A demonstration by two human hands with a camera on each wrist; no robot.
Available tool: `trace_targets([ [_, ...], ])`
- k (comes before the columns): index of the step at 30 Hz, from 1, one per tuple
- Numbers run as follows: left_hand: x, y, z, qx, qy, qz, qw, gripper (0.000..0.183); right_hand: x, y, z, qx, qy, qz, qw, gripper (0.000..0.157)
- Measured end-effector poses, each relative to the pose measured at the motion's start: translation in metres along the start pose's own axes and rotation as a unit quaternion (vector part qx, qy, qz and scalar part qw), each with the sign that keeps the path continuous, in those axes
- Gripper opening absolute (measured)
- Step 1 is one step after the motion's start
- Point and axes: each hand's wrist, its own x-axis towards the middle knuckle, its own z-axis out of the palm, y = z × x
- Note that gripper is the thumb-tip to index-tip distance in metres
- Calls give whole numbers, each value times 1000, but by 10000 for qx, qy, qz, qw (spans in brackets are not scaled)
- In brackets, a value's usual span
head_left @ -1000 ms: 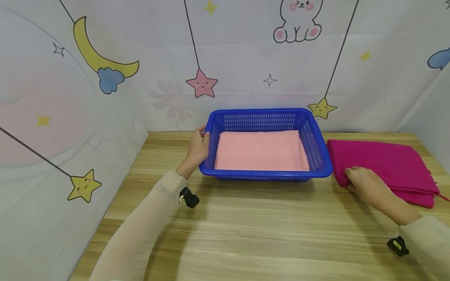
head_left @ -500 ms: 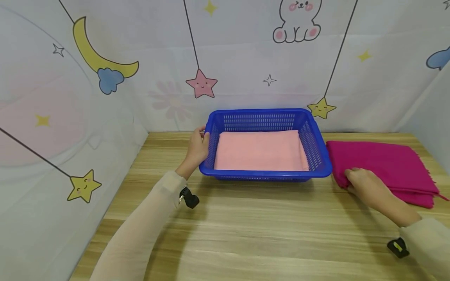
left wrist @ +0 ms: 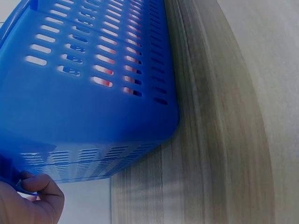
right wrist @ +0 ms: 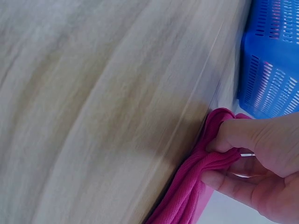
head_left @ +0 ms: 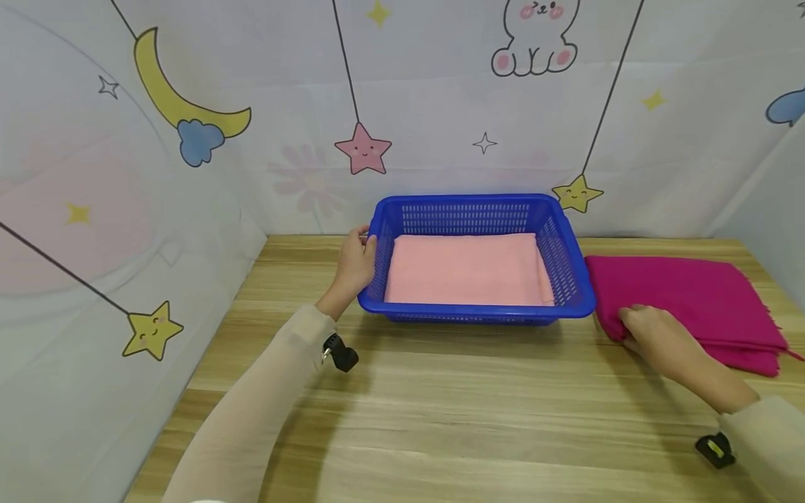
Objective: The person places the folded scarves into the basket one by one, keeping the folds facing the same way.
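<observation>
A blue plastic basket (head_left: pixel 478 312) with slotted walls stands on the table, and a folded light pink cloth (head_left: pixel 465 269) lies flat inside it. At the basket's left rim, my left hand (head_left: pixel 356 264) grips the edge; the left wrist view shows curled fingers (left wrist: pixel 49 191) there. To the right of the basket lies a folded magenta cloth (head_left: pixel 685 293) with a fringed right edge. My right hand (head_left: pixel 660 342) pinches its near left corner, and in the right wrist view the thumb and fingers close on the magenta folds (right wrist: pixel 205 161).
The wooden tabletop (head_left: pixel 465 412) extends in front of the basket. Behind it hangs a white printed curtain (head_left: pixel 434 91) with stars and a moon, which also runs along the left side. Small black cameras (head_left: pixel 340 353) are strapped at both wrists.
The near left corner of the magenta cloth and my right hand have shifted slightly toward me. My left hand and the basket hold the same place.
</observation>
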Motion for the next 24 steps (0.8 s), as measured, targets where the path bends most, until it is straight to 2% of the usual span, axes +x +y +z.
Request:
trace_targets([
  [12, 1, 1, 0, 8, 73, 22, 10000, 41, -4, -1, 0, 51, 6, -118, 9999, 43],
  [19, 0, -1, 1, -11, 132, 109, 9999, 41, -6, -6, -3, 149, -419, 126, 9989, 40],
  [24, 0, -1, 1, -92, 133, 69, 9998, 41, -10, -9, -3, 231, -438, 167, 9986, 39],
])
